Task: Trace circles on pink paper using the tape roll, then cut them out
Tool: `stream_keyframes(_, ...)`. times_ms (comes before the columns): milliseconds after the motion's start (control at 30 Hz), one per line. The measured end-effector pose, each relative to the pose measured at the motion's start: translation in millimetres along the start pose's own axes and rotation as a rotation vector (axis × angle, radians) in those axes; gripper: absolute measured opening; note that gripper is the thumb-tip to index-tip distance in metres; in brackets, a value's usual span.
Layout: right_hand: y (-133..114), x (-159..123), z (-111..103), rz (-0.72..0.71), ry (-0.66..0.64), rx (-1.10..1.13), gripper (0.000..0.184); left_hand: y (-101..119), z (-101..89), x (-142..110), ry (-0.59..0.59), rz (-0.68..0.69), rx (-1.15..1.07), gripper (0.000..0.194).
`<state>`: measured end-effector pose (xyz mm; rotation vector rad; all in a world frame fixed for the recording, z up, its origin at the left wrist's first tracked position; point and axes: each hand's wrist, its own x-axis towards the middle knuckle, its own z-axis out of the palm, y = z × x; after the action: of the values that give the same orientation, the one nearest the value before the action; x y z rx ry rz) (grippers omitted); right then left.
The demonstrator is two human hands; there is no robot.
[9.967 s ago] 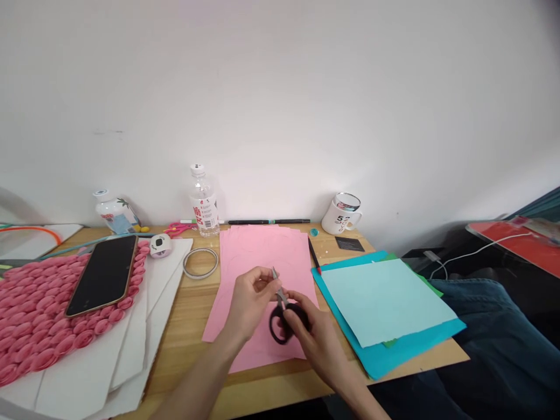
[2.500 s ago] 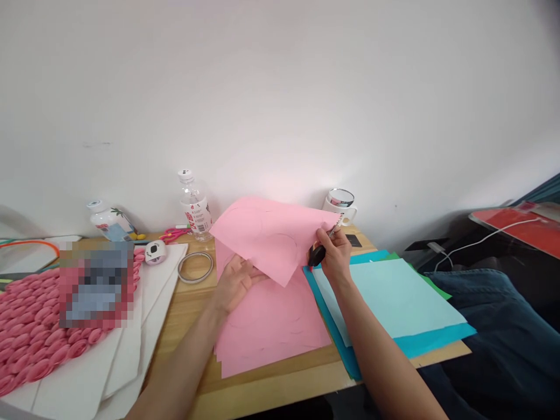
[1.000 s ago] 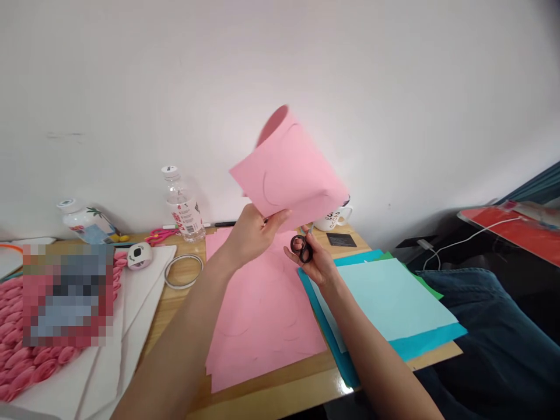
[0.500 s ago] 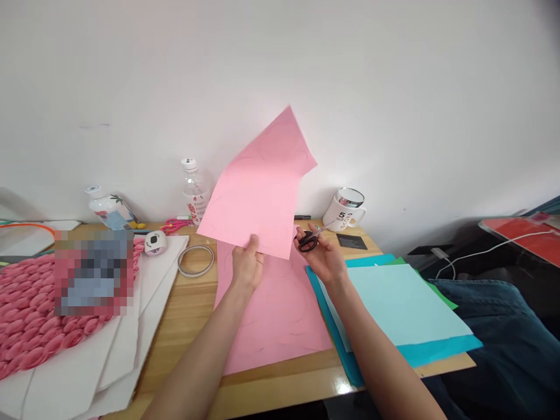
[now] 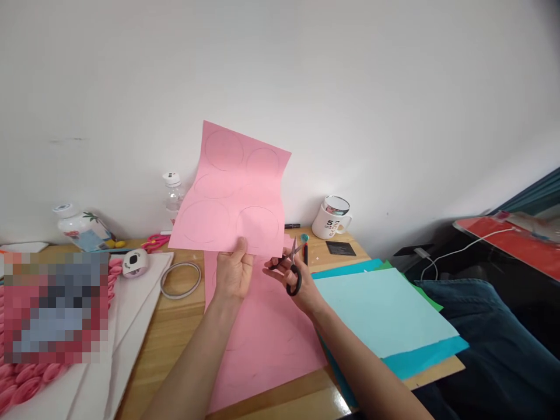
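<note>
My left hand pinches the lower edge of a pink sheet of paper, thumb in front. Several pencilled circles show on this raised sheet, which bends backward toward its top. Just right of it, my right hand holds black-handled scissors. Their blades are parted and point up beside the sheet's lower right corner. More pink paper, with faint curved lines, lies flat on the table below both hands.
Light blue paper lies over darker blue and green sheets at right. A white mug and a clear bottle stand near the wall. Left are a tape roll, a small white device and a pink petalled piece on white sheets.
The raised pink sheet has turned and swung left, so its circles now show clearly. My right hand has brought the scissors lower and turned them upright. The camera view has shifted slightly.
</note>
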<state>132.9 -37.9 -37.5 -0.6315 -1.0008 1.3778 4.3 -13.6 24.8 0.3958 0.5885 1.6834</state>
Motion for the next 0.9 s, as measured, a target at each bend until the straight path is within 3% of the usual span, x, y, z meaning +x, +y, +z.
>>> stream_keyframes(100, 4.7, -5.6, 10.6, -0.056, -0.062, -0.145, 0.038, -5.0, 5.0, 3.9, -0.011, 0.001, 0.038, 0.017)
stream_keyframes(233, 5.2, -8.9, 17.4, -0.001, -0.14, -0.233, 0.046, -15.6, 3.2, 2.8, -0.002, -0.024, 0.125, 0.022)
stream_keyframes(433, 7.2, -5.3, 8.5, 0.015, -0.046, -0.288, 0.038, -24.3, -9.0, -6.0, -0.094, -0.017, 0.237, 0.036)
stream_keyframes(667, 5.4, -6.1, 13.8, 0.075, -0.055, -0.269, 0.039, -32.6, -9.3, -1.4, 0.111, 0.09, 0.401, 0.03)
stream_keyframes(900, 5.7, -4.6, 11.0, 0.059, 0.032, -0.225, 0.04, -36.2, -0.8, -13.3, 0.149, 0.084, 0.523, 0.022)
